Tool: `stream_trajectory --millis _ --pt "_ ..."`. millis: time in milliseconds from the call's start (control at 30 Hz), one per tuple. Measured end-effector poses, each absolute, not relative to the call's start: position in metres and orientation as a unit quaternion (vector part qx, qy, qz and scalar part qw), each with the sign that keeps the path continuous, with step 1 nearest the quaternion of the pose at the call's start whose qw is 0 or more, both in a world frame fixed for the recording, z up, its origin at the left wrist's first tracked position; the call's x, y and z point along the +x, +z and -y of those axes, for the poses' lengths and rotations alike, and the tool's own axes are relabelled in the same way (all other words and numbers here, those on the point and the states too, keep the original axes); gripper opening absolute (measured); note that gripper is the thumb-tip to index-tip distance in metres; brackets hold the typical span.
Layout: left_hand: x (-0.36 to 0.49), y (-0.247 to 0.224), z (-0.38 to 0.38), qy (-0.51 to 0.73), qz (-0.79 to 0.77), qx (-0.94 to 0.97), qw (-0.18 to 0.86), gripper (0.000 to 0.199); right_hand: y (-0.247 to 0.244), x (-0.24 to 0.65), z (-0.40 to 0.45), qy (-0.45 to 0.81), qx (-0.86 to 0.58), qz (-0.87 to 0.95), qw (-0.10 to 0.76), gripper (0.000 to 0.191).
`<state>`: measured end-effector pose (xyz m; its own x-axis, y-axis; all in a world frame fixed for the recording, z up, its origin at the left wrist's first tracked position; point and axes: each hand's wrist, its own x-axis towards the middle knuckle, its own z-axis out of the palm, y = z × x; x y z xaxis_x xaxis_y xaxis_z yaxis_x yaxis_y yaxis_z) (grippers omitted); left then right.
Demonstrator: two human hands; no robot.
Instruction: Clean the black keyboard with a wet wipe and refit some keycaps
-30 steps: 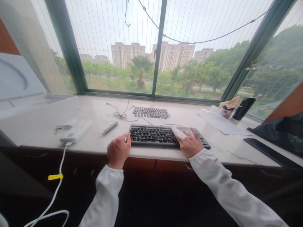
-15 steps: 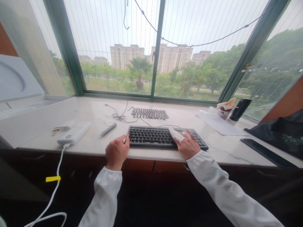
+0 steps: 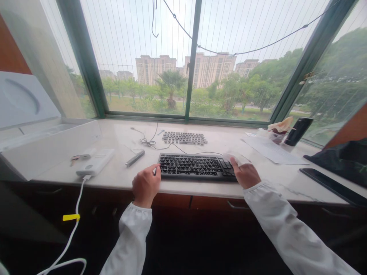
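Observation:
A black keyboard (image 3: 189, 166) lies near the front edge of the white counter, its main key area bare of keycaps. At its left end is my left hand (image 3: 146, 185), fingers curled, with a small dark object between the fingertips that I cannot make out. My right hand (image 3: 247, 173) is over the keyboard's right end and holds a white tissue (image 3: 236, 157), which spreads out beyond the fingers. Behind the keyboard, the removed keycaps (image 3: 185, 138) stand in rows. A grey pen-like tool (image 3: 135, 158) rests to the left.
On the left are an open white box (image 3: 60, 147), a white power bank (image 3: 96, 163) with a cable, and a small white item with keys. A thin black cable curls behind the keyboard. Paper (image 3: 272, 149), a black bottle (image 3: 298, 131) and a phone (image 3: 329, 186) are at the right.
My right hand has moved right with the tissue, from the keyboard's right-centre part to its right end. My left hand stays at the left end. The whole view has shifted slightly.

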<state>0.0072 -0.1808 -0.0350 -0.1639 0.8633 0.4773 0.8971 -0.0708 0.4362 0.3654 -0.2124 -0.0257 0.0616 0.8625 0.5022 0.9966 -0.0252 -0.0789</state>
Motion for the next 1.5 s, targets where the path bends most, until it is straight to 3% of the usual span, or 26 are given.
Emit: stream_trajectory --millis 200,367,600,900,1500 --pt "0.007 -0.035 0.181 -0.335 0.681 -0.650 0.039 0.033 -0.037 0.327 0.225 -0.059 -0.638 0.746 0.183 0.053" --pt "0.006 -0.036 0.181 -0.337 0.679 -0.650 0.045 0.031 -0.037 0.289 0.231 -0.085 -0.629 0.757 0.155 0.059" --pt "0.006 -0.037 0.179 -0.340 0.680 -0.648 0.054 0.030 -0.031 0.307 0.243 -0.175 -0.671 0.711 0.118 0.049" --pt "0.007 -0.038 0.179 -0.343 0.680 -0.645 0.060 0.028 -0.040 0.280 0.226 -0.270 -0.652 0.686 0.178 0.046" --pt "0.006 -0.038 0.179 -0.348 0.682 -0.641 0.050 0.030 -0.044 0.301 0.236 -0.259 -0.656 0.675 0.216 0.045"
